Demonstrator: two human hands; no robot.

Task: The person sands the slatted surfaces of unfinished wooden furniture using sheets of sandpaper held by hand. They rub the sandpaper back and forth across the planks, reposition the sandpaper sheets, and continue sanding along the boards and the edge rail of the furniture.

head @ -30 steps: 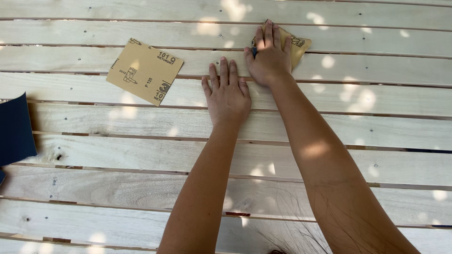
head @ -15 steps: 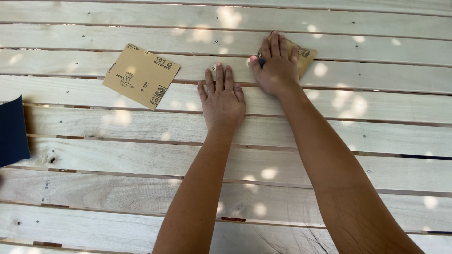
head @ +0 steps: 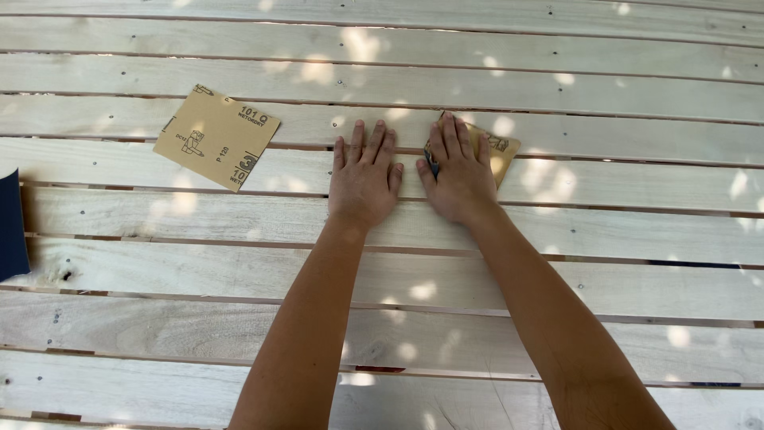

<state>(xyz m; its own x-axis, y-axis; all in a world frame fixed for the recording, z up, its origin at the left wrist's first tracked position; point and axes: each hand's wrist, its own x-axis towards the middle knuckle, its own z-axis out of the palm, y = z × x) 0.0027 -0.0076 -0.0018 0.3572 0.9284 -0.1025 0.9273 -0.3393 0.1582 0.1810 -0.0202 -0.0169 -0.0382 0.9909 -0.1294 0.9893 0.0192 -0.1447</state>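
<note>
Outdoor daylight, filtered from above: soft-edged sun spots scattered over the planks [head: 557,231], brightest in the top centre and to the right. Most of the surface sits in even, bright shade. No hard cast shadows; only a thin dark line under each forearm. Spots on the right hand [head: 458,171] and sandpaper [head: 215,135] wash out slightly, no real glare. Focus sharp throughout, no motion blur. Slight bowing of plank lines at the edges.
</note>
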